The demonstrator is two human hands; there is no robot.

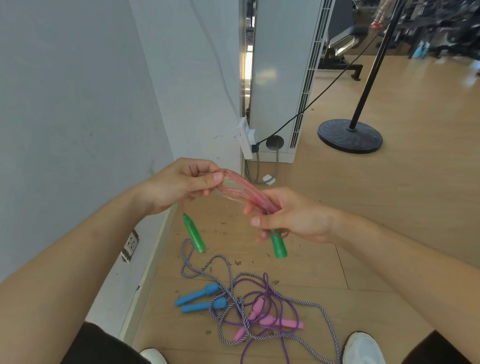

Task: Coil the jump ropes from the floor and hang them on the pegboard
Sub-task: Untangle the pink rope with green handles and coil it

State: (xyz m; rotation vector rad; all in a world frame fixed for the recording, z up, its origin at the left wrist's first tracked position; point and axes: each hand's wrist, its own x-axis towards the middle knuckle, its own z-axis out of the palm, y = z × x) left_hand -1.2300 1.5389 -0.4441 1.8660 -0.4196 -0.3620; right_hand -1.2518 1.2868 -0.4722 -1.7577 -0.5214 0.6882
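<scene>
A clear pink jump rope [238,191] is bundled in several strands between my hands. My left hand [175,187] pinches one end of the bundle. My right hand [289,215] grips the other end. Its two green handles dangle below: one [194,233] under my left hand, the other [278,245] under my right hand. On the wooden floor below lie a striped rope [321,309] with blue handles [198,294] and a purple rope [267,286] with pink handles [274,321], tangled together. No pegboard is in view.
A white wall [71,119] with a socket [130,246] runs along the left. A power strip [247,138] and cables hang by a white standing unit [282,73]. A black stand with a round base [349,135] is at the right. My white shoes [363,355] frame the ropes.
</scene>
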